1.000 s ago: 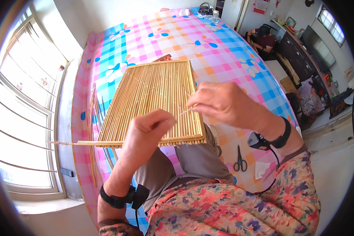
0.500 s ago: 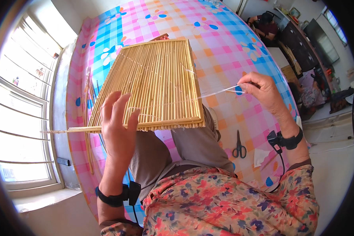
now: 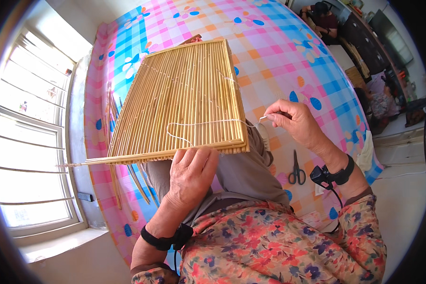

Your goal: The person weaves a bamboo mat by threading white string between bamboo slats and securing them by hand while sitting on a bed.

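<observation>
A mat of straight yellow reed rods (image 3: pixel 175 90) with a doubled border rests tilted over my knees in grey trousers. My left hand (image 3: pixel 194 173) has its fingers curled on the mat's near edge, fingertips partly hidden beneath it. My right hand (image 3: pixel 291 118), right of the mat, pinches a thin white cord, with a short pale end sticking out at the fingertips; whether that is a needle I cannot tell. The cord (image 3: pixel 208 121) runs in a slack loop over the lower mat to the near edge by my left hand. Black scissors (image 3: pixel 296 173) lie below my right hand.
Checked sheet (image 3: pixel 270 57) underneath me; loose thin rods (image 3: pixel 116 187) lie at left. A barred window (image 3: pixel 35 132) and small dark object (image 3: pixel 84 196) on its sill are left. At upper right are a seated person (image 3: pixel 324 21), another person's floral-clothed body (image 3: pixel 379 102), and a dark cabinet (image 3: pixel 355 42).
My left hand has moved right and curled onto the near edge. My right hand went out rightward from the mat, then slightly back left and down; the cord, taut earlier, now lies slack.
</observation>
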A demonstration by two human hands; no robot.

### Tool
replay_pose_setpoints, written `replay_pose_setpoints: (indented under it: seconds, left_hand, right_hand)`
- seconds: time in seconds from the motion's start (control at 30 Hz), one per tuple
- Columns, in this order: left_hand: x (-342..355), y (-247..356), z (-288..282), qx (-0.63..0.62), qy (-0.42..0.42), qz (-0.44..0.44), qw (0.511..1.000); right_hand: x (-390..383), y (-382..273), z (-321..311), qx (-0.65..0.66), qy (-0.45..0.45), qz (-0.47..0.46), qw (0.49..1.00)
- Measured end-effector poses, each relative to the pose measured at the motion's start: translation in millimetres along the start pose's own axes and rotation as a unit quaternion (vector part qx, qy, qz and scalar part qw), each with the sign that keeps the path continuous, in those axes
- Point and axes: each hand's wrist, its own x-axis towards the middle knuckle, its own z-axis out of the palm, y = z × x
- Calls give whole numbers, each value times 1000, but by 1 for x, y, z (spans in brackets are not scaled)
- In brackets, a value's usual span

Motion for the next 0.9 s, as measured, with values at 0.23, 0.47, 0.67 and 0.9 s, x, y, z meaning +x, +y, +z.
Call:
replay_pose_setpoints:
  seconds: [0.23,0.47,0.67,0.9]
  left_hand:
    - [2,3,5,-23,-13,-2,1000]
    - [-17,18,-13,-198,-109,-48,973]
    - [-18,16,-16,-479,-176,-477,715]
    - [-10,24,9,-744,-21,-528,410]
  right_hand:
    - [-2,4,1,11,-6,7,1000]
    - [-11,14,-5,-15,2,35,999]
    - [-18,40,-9,-123,47,-41,990]
    - [-29,69,-6,-134,47,-18,990]
